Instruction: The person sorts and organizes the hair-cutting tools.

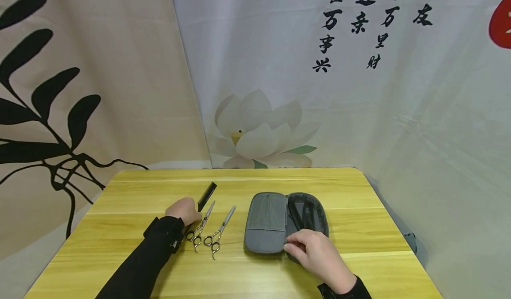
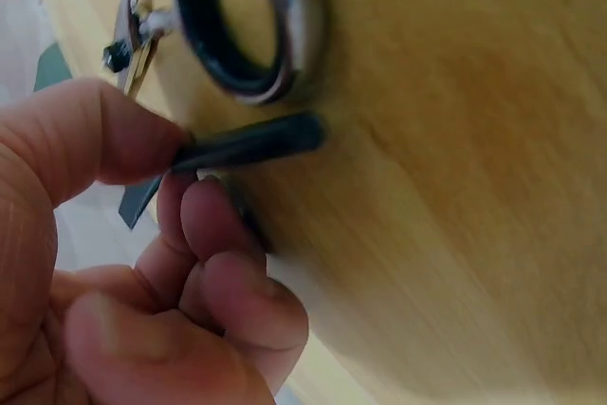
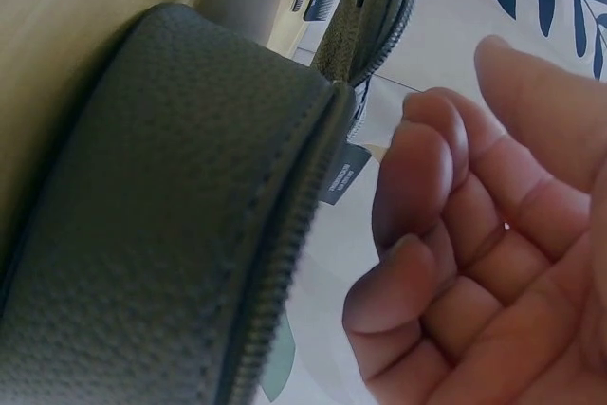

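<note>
- Between thumb and fingers of the left hand (image 1: 183, 211), a slim black comb (image 1: 207, 195) is pinched.
- Just right of that hand, a pair of silver metal ring-handled scissors (image 1: 205, 218) is laid, a second silver pair (image 1: 226, 222) farther right.
- Beyond the loosely curled right hand (image 1: 319, 252), an opened, rounded grey zippered case (image 1: 265, 226) is spread; whether contact is made cannot be told.

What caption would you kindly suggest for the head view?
Left hand pinches comb beside scissors; right hand by open case.
</note>
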`<action>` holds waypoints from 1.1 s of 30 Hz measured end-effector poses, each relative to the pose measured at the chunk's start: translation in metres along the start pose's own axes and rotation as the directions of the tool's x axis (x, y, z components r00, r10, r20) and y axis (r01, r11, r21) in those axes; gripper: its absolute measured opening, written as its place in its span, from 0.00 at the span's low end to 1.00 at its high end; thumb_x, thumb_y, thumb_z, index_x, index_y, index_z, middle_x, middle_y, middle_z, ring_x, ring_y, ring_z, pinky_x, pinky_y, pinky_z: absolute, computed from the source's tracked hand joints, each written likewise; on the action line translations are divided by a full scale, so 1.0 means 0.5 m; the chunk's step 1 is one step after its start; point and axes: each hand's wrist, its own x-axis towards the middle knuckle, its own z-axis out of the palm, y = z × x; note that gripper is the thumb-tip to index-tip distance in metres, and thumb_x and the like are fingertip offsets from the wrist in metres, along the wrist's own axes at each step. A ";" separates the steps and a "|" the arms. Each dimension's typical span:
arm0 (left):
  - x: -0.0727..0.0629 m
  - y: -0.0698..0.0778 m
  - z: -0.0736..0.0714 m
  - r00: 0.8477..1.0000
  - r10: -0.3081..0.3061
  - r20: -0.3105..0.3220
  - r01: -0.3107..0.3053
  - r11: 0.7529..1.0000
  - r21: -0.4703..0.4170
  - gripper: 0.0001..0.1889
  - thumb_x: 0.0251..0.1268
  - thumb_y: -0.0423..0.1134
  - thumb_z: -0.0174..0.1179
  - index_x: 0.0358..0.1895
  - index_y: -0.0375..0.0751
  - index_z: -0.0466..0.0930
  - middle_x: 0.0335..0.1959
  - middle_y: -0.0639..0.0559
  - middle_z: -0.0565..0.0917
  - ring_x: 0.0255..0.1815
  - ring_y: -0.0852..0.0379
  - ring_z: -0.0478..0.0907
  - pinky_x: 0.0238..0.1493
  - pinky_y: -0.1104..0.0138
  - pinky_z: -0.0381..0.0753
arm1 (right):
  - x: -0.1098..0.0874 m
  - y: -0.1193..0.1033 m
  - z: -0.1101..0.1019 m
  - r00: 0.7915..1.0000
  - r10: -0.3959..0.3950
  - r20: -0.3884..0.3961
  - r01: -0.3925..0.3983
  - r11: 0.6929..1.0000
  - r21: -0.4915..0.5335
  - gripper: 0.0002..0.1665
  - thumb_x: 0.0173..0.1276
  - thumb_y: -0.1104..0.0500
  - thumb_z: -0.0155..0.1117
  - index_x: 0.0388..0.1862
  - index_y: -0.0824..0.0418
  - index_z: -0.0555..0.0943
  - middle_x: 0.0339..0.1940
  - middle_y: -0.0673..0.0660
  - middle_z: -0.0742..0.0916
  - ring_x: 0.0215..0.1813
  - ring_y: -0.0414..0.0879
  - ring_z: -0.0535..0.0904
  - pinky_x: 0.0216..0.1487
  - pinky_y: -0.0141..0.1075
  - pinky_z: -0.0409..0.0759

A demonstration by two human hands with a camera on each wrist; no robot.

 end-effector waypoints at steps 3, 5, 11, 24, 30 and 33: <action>-0.002 0.000 0.006 1.000 0.028 -0.008 -0.028 0.999 0.023 0.26 0.68 0.38 0.65 0.13 0.51 0.63 0.14 0.58 0.57 0.17 0.58 0.59 0.24 0.67 0.56 | 0.000 -0.001 0.000 1.000 -0.001 -0.003 0.001 1.000 0.000 0.03 0.72 0.52 0.75 0.40 0.48 0.92 0.36 0.41 0.90 0.34 0.26 0.78 0.33 0.26 0.79; -0.002 0.000 0.006 0.999 0.034 -0.009 -0.033 0.999 0.028 0.22 0.69 0.36 0.64 0.16 0.48 0.66 0.16 0.56 0.60 0.19 0.57 0.61 0.25 0.66 0.58 | 0.000 -0.002 0.000 1.000 -0.003 -0.009 0.003 1.000 -0.006 0.03 0.72 0.52 0.75 0.40 0.48 0.92 0.36 0.40 0.90 0.33 0.25 0.77 0.32 0.26 0.78; -0.001 -0.010 -0.013 0.997 0.039 -0.059 -0.039 0.999 0.010 0.07 0.76 0.28 0.57 0.39 0.30 0.82 0.30 0.42 0.82 0.30 0.49 0.76 0.35 0.59 0.74 | -0.002 -0.004 -0.001 1.000 -0.011 -0.023 0.011 1.000 -0.006 0.02 0.72 0.53 0.76 0.40 0.48 0.92 0.36 0.40 0.90 0.33 0.25 0.76 0.32 0.26 0.78; -0.117 0.112 0.010 0.996 0.066 -0.053 -0.075 0.423 -0.903 0.16 0.84 0.37 0.57 0.62 0.28 0.72 0.46 0.47 0.90 0.29 0.60 0.79 0.30 0.70 0.85 | -0.011 -0.015 0.002 0.998 -0.052 -0.034 0.058 0.979 0.194 0.08 0.77 0.51 0.71 0.45 0.51 0.92 0.38 0.41 0.90 0.32 0.26 0.76 0.30 0.26 0.78; -0.200 0.228 0.101 0.976 0.218 -0.025 -0.062 0.168 -0.984 0.20 0.82 0.40 0.61 0.62 0.27 0.69 0.53 0.41 0.90 0.35 0.59 0.86 0.39 0.68 0.90 | -0.006 -0.029 0.016 0.997 -0.076 -0.025 0.080 0.951 0.299 0.11 0.77 0.50 0.70 0.46 0.55 0.92 0.37 0.43 0.91 0.32 0.27 0.77 0.29 0.27 0.80; -0.225 0.259 0.135 0.964 0.264 -0.027 -0.053 0.094 -0.994 0.21 0.82 0.40 0.61 0.63 0.28 0.67 0.53 0.47 0.91 0.37 0.60 0.88 0.42 0.67 0.91 | -0.006 -0.034 0.025 0.996 -0.093 -0.014 0.092 0.940 0.329 0.09 0.78 0.52 0.70 0.46 0.54 0.92 0.39 0.46 0.92 0.34 0.27 0.79 0.32 0.27 0.82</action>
